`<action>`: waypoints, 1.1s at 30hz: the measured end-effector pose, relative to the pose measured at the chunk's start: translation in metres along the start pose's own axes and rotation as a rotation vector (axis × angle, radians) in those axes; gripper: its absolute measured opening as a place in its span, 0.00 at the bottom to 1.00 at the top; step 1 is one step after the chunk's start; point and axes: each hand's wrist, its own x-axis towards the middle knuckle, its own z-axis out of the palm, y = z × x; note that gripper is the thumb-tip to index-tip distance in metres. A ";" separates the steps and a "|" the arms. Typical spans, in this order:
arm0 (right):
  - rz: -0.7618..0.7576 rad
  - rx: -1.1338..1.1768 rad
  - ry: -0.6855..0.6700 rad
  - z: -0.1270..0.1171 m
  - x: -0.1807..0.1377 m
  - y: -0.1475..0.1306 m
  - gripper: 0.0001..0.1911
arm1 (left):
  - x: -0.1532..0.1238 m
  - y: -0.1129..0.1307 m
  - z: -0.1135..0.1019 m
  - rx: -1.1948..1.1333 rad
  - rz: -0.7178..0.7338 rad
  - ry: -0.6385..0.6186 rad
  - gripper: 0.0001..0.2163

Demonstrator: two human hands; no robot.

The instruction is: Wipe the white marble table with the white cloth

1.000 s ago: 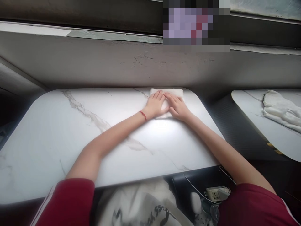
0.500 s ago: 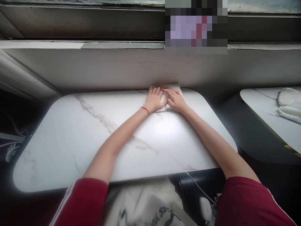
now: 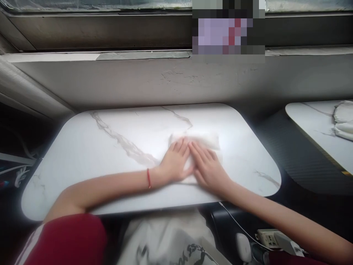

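Observation:
A white cloth [image 3: 208, 139], slightly blurred, lies on the white marble-patterned tabletop [image 3: 104, 158], right of its middle. Pressing flat on the cloth's left part is my left hand [image 3: 175, 162], fingers stretched out, with a red string bracelet at the wrist. My right hand [image 3: 208, 165] lies flat on the right part, its fingers long and angled toward the left hand. The two hands nearly meet at the fingertips and thumbs. Both palms hide the middle of the cloth. Neither hand wraps around it.
A wall [image 3: 116, 81] runs behind the far table edge, below a window ledge. On the right stands a second marble-patterned table [image 3: 317, 121] with a folded white cloth [image 3: 346, 119]. Below the near edge are a white printed bag [image 3: 168, 235], a cable and a power strip [image 3: 270, 239].
Both hands and the cloth have moved from the far table edge toward me. My elbows are now bent farther outward. The view has shifted slightly.

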 end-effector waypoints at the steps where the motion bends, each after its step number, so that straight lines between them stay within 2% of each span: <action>1: -0.011 -0.012 -0.017 -0.006 -0.008 -0.013 0.43 | -0.013 0.008 -0.003 0.007 0.019 -0.001 0.36; 4: -0.032 -0.032 -0.057 -0.016 -0.018 -0.032 0.44 | -0.033 0.020 -0.009 0.020 0.057 -0.011 0.35; 7: -0.041 -0.001 -0.060 -0.012 -0.011 -0.024 0.46 | -0.029 0.014 -0.010 0.025 0.034 -0.032 0.35; 11: -0.054 0.067 -0.074 0.008 0.018 0.010 0.45 | 0.000 -0.013 -0.006 0.017 -0.039 -0.057 0.35; 19: -0.072 0.116 -0.103 0.048 0.108 0.070 0.37 | 0.055 -0.083 0.002 0.012 -0.194 -0.036 0.33; 26: -0.094 0.140 -0.108 0.073 0.156 0.096 0.37 | 0.075 -0.123 0.005 0.006 -0.294 -0.018 0.33; 33: -0.040 0.165 -0.100 0.084 0.178 0.108 0.36 | 0.091 -0.142 0.010 -0.023 -0.333 0.026 0.30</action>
